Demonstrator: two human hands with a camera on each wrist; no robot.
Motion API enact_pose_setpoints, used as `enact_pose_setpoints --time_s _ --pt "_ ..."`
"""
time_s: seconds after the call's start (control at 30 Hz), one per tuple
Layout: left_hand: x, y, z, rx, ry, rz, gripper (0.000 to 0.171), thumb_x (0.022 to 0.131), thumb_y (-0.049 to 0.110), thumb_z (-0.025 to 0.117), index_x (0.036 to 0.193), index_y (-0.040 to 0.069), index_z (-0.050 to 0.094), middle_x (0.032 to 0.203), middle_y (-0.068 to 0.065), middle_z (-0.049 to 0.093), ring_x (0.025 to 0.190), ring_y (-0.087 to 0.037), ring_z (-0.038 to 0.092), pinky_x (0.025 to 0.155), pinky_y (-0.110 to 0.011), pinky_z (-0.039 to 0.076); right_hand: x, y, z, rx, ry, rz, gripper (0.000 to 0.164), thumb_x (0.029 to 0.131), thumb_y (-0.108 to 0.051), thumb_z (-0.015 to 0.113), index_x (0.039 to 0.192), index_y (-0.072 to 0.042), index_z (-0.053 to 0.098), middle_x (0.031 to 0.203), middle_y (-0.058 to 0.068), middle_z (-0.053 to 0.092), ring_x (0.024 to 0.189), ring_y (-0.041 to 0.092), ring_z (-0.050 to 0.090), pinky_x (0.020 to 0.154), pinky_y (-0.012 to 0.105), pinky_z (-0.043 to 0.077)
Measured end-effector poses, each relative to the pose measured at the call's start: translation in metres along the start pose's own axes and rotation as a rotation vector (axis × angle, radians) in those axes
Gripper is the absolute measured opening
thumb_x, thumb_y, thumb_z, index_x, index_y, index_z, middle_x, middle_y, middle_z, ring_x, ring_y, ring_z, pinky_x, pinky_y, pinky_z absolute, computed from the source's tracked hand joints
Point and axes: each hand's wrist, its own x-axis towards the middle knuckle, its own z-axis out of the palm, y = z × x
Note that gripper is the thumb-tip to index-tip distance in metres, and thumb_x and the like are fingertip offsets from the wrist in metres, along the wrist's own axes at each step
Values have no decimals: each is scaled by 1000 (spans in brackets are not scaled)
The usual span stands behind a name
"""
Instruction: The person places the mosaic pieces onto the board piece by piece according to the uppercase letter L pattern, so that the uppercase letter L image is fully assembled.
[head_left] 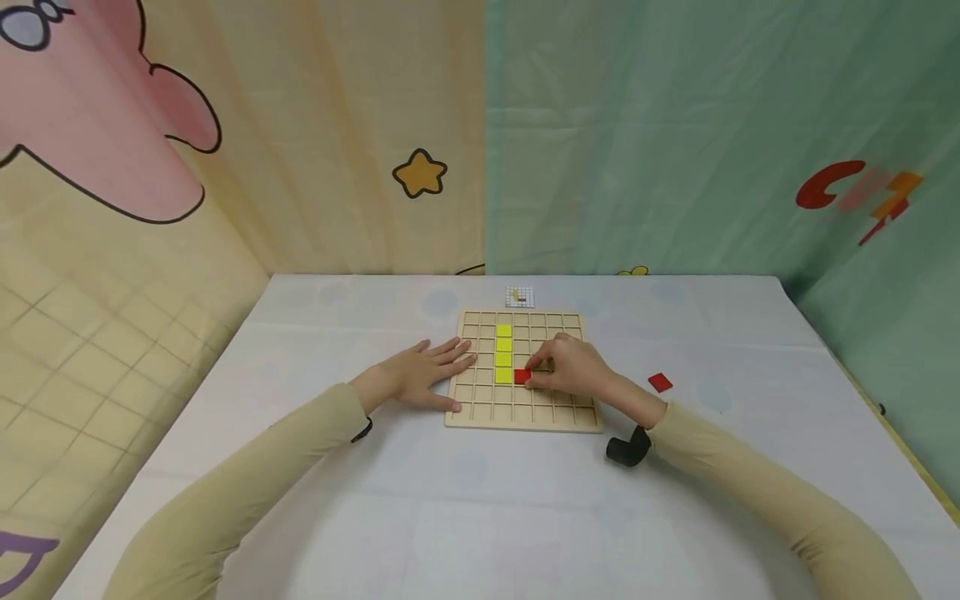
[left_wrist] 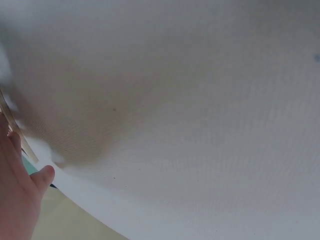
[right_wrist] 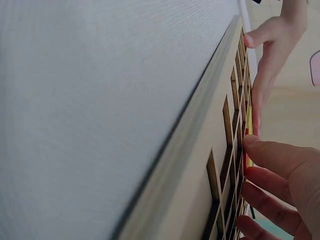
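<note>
A wooden grid board (head_left: 483, 412) lies on the table, with a column of yellow square tiles (head_left: 504, 345) set in its cells. Beside the lowest yellow tile is a red square tile (head_left: 522, 377), pinched at its right side between the thumb and forefinger of my right hand (head_left: 573, 367). Seen from the right wrist, the thumb and forefinger of the right hand (right_wrist: 285, 170) meet the tile at the grid surface. My left hand (head_left: 420, 375) rests with fingers spread on the board's left edge. The left wrist view catches only part of that hand (left_wrist: 22, 190).
Another red tile (head_left: 660, 382) lies on the table right of the board. Behind the board is a small printed grid card (head_left: 519, 297). A black angular object (head_left: 628, 448) is by the right wrist. Patterned curtains (head_left: 337, 125) surround the white-covered table (head_left: 450, 517).
</note>
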Motion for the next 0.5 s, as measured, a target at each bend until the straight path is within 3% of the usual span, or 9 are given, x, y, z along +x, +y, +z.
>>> enact_pose_setpoints --time_s 0.3,0.5 --pt "-1 2 0 5 -6 -4 89 88 74 38 156 28 2 163 3 -6 151 -19 -4 120 -55 7 -9 4 -11 42 15 26 31 78 -36 79 100 -15 77 96 -4 74 91 15 58 72 29 49" --pt "-1 2 0 9 -13 -12 89 88 74 38 155 29 1 163 4 -7 151 -18 -6 120 -54 7 -25 23 -28 52 51 58 34 77 -34 80 104 -14 75 99 -1 74 95 20 59 77 36 49"
